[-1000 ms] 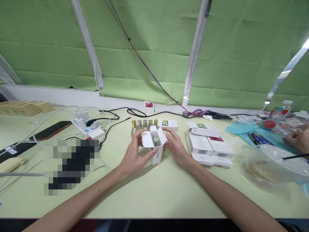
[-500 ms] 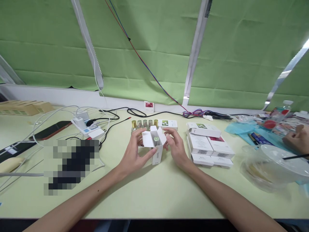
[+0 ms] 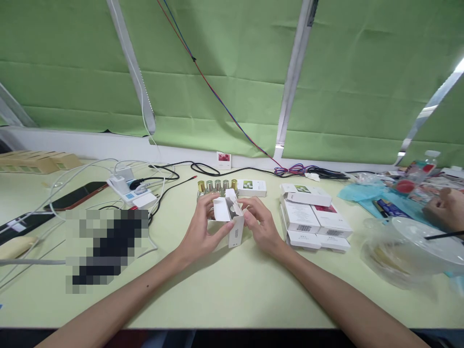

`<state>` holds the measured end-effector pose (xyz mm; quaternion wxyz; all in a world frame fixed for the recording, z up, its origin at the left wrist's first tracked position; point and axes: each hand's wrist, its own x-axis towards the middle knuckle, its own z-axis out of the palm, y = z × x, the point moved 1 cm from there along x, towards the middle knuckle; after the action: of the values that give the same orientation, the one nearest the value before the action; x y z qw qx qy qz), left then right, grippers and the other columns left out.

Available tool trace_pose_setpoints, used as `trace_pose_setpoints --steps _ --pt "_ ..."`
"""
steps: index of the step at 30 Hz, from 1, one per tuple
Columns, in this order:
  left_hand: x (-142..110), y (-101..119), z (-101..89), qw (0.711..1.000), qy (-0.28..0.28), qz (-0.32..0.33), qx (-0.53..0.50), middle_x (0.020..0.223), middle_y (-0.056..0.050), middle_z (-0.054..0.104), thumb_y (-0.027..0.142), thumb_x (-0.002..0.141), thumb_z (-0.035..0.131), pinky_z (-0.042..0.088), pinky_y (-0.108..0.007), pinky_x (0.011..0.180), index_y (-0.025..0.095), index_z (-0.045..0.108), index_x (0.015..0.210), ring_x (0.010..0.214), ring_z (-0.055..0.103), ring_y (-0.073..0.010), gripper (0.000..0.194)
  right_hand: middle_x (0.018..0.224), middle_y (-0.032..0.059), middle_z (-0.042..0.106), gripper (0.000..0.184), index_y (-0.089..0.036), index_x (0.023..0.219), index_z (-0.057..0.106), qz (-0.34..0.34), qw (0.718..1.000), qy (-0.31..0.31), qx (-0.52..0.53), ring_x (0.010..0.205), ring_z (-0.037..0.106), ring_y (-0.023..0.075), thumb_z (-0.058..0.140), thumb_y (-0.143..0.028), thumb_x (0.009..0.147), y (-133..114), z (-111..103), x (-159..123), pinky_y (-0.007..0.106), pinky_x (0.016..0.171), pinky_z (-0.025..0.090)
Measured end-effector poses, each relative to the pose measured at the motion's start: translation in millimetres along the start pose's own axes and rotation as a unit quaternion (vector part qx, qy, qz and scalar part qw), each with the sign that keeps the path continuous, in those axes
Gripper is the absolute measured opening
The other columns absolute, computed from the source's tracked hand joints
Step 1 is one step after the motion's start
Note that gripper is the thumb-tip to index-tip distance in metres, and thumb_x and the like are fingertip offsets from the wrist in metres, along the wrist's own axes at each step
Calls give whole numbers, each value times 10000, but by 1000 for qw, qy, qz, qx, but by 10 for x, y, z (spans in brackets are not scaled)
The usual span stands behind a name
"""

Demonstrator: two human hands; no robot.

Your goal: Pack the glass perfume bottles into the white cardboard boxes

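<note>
The open white box point(image 3: 235, 234) stands upright around the middle of the table point(image 3: 232, 290), between its near and far edges. Its left flap point(image 3: 221, 209) is spread outward, as half a second ago. The right flap, which was open outward before, is now bent inward over the opening, and the green-topped cap that was visible inside is hidden.

The left hand point(image 3: 203, 224) has kept its place and holds the box from the left, with the thumb on the front side. The right hand point(image 3: 264, 224) has come closer; its fingertips touch the top at the right side, but I cannot tell if they pinch it.

Just behind are the capped bottles point(image 3: 218, 185) in a row, and beside them a flat white box point(image 3: 257, 188), toward the far edge. To the right is the stack of boxes point(image 3: 315, 217). Near the right end, another person's hand point(image 3: 447, 208) rises behind the clear plastic container point(image 3: 409, 246).
</note>
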<state>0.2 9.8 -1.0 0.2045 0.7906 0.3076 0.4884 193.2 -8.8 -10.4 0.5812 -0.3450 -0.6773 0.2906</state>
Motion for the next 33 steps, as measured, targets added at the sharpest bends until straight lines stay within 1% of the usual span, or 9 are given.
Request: trace_pose_setpoints --steps 3,7,13,20,25,30,33 --pt "5 1 2 1000 2 3 4 1418 -127 432 347 928 675 547 -429 1022 283 364 1392 1244 591 -250 562 1012 45 544 354 -305 1218 677 0 1000 -2 -1 733 521 169 517 -531 996 2 0 1 319 640 436" --pt "9 4 -1 1000 2 1 8 1422 -133 438 349 921 679 545 -438 1022 277 378 1375 1293 559 -269 549 1029 51 555 360 -309 1243 653 7 1000 -2 3 744 527 175 525 -531 991 8 3 0 313 625 430" --pt "19 18 -13 1000 -3 5 19 1412 -140 443 343 918 677 553 -433 995 267 427 1275 1399 464 -299 443 1020 37 540 355 -326 1291 605 15 1000 2 18 719 516 159 536 -505 993 1 12 -9 306 618 421" --pt "20 33 -21 999 -7 7 38 1395 -137 441 351 925 674 550 -427 988 269 434 1243 1423 431 -294 407 982 36 516 327 -310 1239 660 -11 1000 -7 -4 749 525 170 510 -488 1009 -2 11 -3 318 642 434" --pt "21 43 -26 999 -6 16 48 1372 -133 456 347 934 665 554 -402 969 263 448 1219 1414 442 -288 368 1006 49 532 351 -294 1221 683 -20 1000 -15 -11 786 543 176 491 -510 1021 3 10 -3 319 656 445" --pt "32 56 -33 997 -2 29 67 1341 -120 484 340 931 665 562 -387 932 258 474 1171 1382 474 -287 318 976 51 523 436 -250 1212 683 -26 999 -16 -25 800 547 176 455 -569 1022 25 18 3 303 636 451" --pt "35 60 -39 996 -5 35 78 1333 -121 486 333 932 663 569 -374 900 258 493 1184 1364 489 -289 313 971 54 526 468 -231 1215 671 -32 999 -17 -31 805 547 175 429 -584 1026 33 26 6 297 625 454"
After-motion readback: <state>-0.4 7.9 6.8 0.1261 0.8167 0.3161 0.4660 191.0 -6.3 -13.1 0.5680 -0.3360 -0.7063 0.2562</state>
